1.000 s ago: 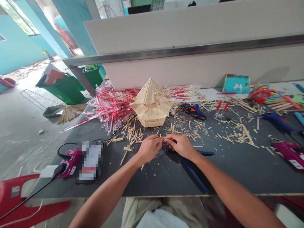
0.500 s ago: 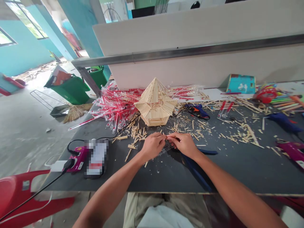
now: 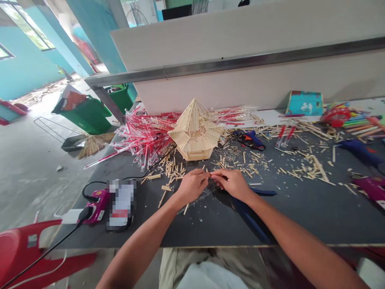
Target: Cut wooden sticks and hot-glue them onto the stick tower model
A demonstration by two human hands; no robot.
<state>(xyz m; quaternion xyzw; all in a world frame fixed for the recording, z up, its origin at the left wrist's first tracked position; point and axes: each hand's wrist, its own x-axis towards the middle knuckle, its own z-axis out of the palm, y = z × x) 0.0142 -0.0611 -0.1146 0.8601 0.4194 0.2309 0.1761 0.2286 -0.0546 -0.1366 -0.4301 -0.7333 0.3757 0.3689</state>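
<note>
Wooden stick [image 3: 212, 175], long axis crosswise, pinched between fingertips of left hand [image 3: 192, 186] and right hand [image 3: 233, 184], both equally near.

readable text: none | pixelated item [image 3: 122, 204]: blurred, unreadable

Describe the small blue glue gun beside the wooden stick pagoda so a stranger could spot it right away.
On the dark work table, find the pagoda-shaped model of wooden sticks near the back. Just right of it lies a small blue-and-orange glue gun trailing a black cord. It is the blue tool closest to the model; a larger blue tool lies farther right.
</note>
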